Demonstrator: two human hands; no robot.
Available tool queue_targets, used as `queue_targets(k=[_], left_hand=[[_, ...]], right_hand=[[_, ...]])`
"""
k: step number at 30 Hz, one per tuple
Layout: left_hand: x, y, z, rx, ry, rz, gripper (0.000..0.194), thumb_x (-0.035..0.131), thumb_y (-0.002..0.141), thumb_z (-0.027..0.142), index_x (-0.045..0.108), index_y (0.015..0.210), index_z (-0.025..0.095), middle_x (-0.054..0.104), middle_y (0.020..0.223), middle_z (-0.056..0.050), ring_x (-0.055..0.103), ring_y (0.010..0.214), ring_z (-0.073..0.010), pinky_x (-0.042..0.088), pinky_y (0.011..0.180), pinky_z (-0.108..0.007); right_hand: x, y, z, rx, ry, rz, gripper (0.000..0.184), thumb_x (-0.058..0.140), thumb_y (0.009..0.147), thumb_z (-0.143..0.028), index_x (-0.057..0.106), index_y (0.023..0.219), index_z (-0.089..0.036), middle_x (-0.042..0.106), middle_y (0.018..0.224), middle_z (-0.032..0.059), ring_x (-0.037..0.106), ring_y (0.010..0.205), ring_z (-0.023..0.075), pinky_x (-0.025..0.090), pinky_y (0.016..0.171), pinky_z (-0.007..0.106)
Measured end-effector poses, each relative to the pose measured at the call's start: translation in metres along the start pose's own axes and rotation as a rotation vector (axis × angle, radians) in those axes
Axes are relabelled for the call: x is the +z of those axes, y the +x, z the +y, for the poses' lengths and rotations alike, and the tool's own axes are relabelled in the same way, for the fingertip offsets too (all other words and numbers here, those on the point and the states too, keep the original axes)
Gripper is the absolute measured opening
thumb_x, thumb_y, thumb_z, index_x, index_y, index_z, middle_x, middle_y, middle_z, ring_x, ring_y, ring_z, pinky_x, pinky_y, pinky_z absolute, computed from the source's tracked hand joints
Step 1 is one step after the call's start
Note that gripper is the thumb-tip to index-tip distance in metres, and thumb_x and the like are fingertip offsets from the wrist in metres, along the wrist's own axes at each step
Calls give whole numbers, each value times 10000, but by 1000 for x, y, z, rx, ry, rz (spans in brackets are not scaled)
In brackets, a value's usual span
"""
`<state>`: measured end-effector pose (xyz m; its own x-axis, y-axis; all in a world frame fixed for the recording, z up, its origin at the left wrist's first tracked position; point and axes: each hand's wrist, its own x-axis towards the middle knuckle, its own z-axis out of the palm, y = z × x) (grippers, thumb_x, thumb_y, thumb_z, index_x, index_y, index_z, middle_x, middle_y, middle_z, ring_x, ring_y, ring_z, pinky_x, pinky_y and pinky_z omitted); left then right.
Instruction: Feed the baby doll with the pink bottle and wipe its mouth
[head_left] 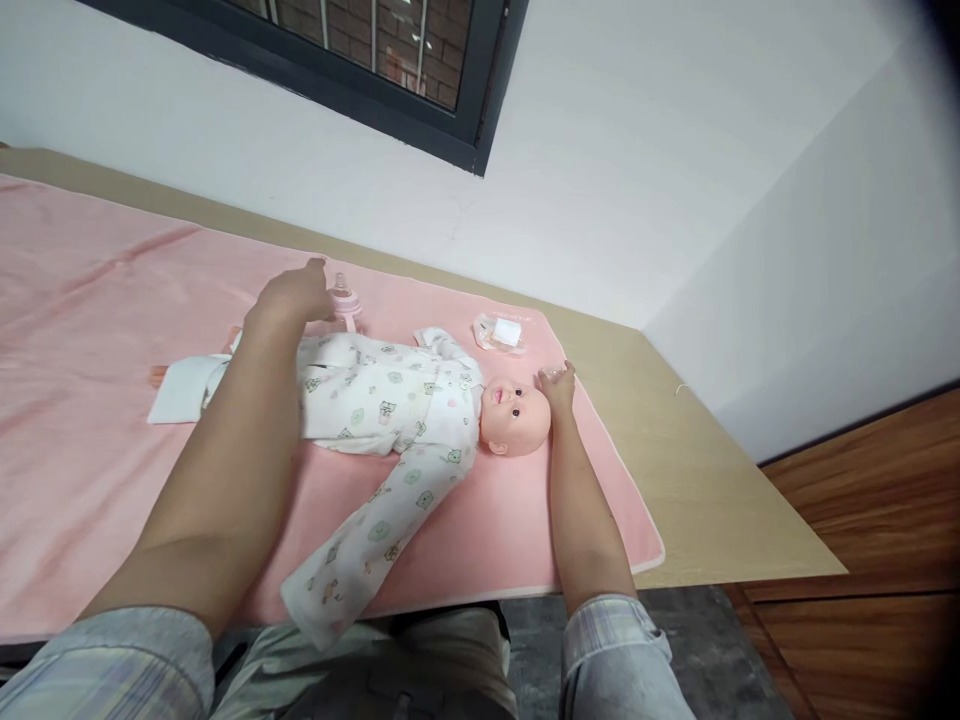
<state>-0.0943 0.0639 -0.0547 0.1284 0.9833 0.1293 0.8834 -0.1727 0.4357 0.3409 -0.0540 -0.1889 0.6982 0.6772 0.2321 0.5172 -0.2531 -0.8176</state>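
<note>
A baby doll (517,412) in a white printed onesie (390,400) lies on its back on a pink blanket (90,330), head to the right. My left hand (289,295) reaches over the doll's legs to a pink baby bottle (346,305) and seems to touch it; the fingers curl, and the grip is hidden. My right hand (556,385) rests beside the top of the doll's head, holding a small clear thing I cannot name. One empty sleeve (360,545) trails toward me.
A folded white cloth (180,388) lies left of the doll. A small clear packet (501,333) sits beyond its head. The blanket covers a light wooden table (712,470) against a white wall. A wooden floor shows at the right.
</note>
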Motion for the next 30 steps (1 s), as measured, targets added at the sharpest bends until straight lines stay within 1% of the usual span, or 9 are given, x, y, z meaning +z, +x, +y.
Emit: queue_targets(k=[3,5,7,9,13,18,21,25,30], left_hand=[[-21,-29,33,-49,66,133,851,742,917,248,272,1600,54,547,1456,-266,554,1306,-423,489,1035,-545],[-23,-45,60,121,47,248,689,669,977,218,356,1574,73,578,1436,-229,544,1329,-381,453,1094,-505],[-15,-54,90,332,-15,264,599,649,989,233,441,1535,99,620,1398,-188,583,1283,-348,449,1099,-455],[3,-57,121,544,-99,153,523,663,965,263,542,1458,139,659,1357,-135,616,1238,-305,469,1066,-386],[42,-59,182,801,-84,-277,446,638,908,314,641,1341,207,676,1347,-75,649,1167,-261,491,949,-301],[78,-64,239,739,123,-667,442,559,916,503,741,1143,171,739,1137,-129,653,1061,-314,470,941,-369],[96,-56,252,692,127,-800,571,578,866,665,757,1060,158,746,991,-136,659,992,-323,500,909,-380],[114,-40,252,587,112,-976,691,605,815,754,703,1161,164,744,1052,-139,669,1006,-309,548,876,-355],[130,-36,252,525,72,-1025,746,571,842,784,636,1243,158,710,1203,-157,618,1198,-309,511,1013,-362]], right_hand=[[-1,0,-2,-21,35,34,740,587,857,-344,376,1503,-53,499,1495,269,510,1365,325,369,1179,453],[-2,-1,-3,-73,42,87,662,544,880,-338,416,1463,-52,533,1457,252,505,1358,315,351,1186,457],[-3,-2,-6,-164,48,161,565,495,899,-325,478,1401,-67,578,1396,222,513,1328,300,355,1177,452],[-3,-4,-10,-265,54,226,472,442,916,-311,543,1324,-98,625,1309,186,531,1275,282,379,1151,443],[3,-11,-19,-441,49,190,370,388,933,-276,622,1190,-149,674,1171,146,554,1165,259,425,1093,429],[16,-16,-25,-504,17,1,273,465,907,-241,660,1093,-192,683,1149,118,555,1119,245,468,1012,393],[21,-11,-23,-447,1,-134,223,573,845,-256,666,1041,-203,690,1114,91,560,1062,238,489,942,360],[22,-2,-19,-298,46,-299,186,612,781,-272,657,942,-190,704,950,50,593,929,223,497,828,326],[21,-7,-16,-278,130,-300,172,580,793,-273,649,924,-186,710,936,20,615,846,180,489,745,276]])
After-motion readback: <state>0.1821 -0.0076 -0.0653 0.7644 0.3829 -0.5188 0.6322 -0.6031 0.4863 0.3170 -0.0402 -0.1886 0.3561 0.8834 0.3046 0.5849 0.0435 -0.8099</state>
